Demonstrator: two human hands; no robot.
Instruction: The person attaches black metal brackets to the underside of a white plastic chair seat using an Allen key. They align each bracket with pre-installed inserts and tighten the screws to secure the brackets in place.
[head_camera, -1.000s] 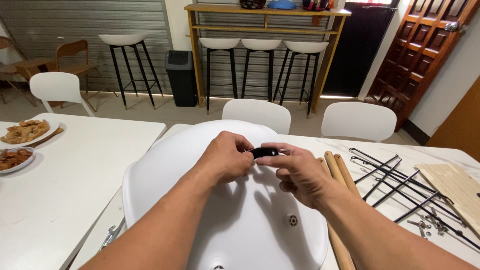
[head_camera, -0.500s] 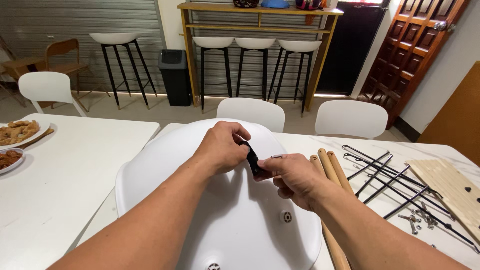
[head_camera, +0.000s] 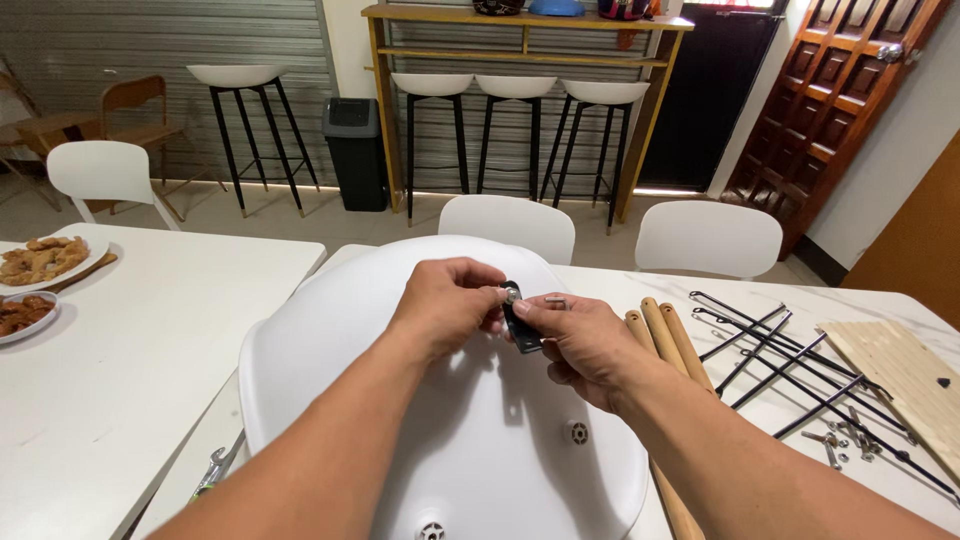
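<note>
A white plastic chair seat (head_camera: 330, 340) lies upside down on the white table, with round screw holes (head_camera: 576, 432) showing in its underside. Above it, my right hand (head_camera: 585, 345) pinches a small black bracket (head_camera: 519, 320) and a short metal bolt (head_camera: 555, 300). My left hand (head_camera: 445, 305) meets it from the left, fingertips on a small silver bolt head at the bracket's top end. Both hands hover just over the seat's middle.
Three wooden legs (head_camera: 665, 335) lie right of the seat, then several thin black metal rods (head_camera: 770, 350), loose screws (head_camera: 835, 440) and a pale wooden board (head_camera: 900, 375). A wrench (head_camera: 212, 468) lies at the seat's left. Plates of food (head_camera: 40, 262) sit far left. Chairs, stools beyond.
The bracket has turned from lying flat between my fingers to standing nearly upright. My left fingertips have shifted onto its top end, and both hands sit slightly lower over the seat.
</note>
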